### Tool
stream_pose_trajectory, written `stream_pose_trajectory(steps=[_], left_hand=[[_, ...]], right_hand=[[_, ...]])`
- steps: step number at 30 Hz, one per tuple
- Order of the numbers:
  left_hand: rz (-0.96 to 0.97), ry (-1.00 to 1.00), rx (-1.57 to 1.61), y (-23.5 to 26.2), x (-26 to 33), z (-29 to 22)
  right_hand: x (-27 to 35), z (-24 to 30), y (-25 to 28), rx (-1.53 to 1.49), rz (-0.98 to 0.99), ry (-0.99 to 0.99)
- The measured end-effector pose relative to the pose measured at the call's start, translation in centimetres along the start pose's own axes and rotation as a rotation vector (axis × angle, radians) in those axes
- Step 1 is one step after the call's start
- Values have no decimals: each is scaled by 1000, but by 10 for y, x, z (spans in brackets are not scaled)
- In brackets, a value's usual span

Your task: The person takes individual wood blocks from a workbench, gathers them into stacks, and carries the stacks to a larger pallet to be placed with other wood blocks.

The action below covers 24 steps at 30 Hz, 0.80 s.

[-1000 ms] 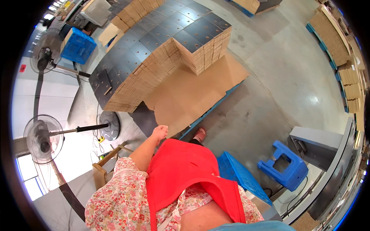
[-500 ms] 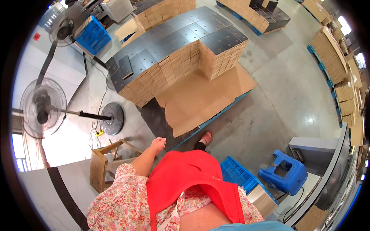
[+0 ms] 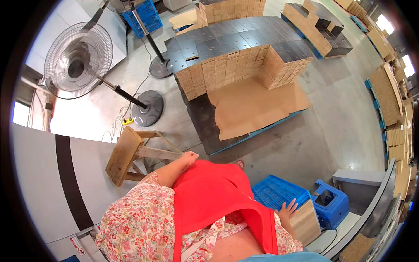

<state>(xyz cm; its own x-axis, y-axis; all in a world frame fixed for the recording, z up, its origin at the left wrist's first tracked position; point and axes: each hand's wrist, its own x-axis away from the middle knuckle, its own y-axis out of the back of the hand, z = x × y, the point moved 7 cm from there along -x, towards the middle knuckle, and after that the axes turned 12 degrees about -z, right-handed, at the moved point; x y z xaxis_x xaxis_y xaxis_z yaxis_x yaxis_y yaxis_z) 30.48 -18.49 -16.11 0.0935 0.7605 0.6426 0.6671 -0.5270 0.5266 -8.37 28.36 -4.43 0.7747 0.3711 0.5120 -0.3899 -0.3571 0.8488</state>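
Observation:
My left hand hangs at the left side of my red apron, fingers loosely curled, with nothing visible in it. Close by on its left stands a wooden stool. My right hand is low on my right, fingers spread and holding nothing. It is at the near edge of a blue plastic crate, beside a wood-grain panel; whether it touches either, I cannot tell. Right of the crate is a blue plastic stool-like piece.
Ahead, a blue pallet bears a brown cardboard sheet and stacked dark-topped boards. At left stand a pedestal fan and its round base, near cables and a yellow power strip. More stacked boards line the right.
My view has turned left, so the pallet and fans sit farther right. My right hand has come into view beside the blue crate. My left hand stays beside the apron.

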Motion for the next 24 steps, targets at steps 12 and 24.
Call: stream_pose_trajectory(steps=[12,24], left_hand=[[94,-89,-199,31,12,54],[349,-34,-253,-31,79,23]], right_hand=[[6,3,-7,18,-119,3],[87,120,-38,-578,-628,177]])
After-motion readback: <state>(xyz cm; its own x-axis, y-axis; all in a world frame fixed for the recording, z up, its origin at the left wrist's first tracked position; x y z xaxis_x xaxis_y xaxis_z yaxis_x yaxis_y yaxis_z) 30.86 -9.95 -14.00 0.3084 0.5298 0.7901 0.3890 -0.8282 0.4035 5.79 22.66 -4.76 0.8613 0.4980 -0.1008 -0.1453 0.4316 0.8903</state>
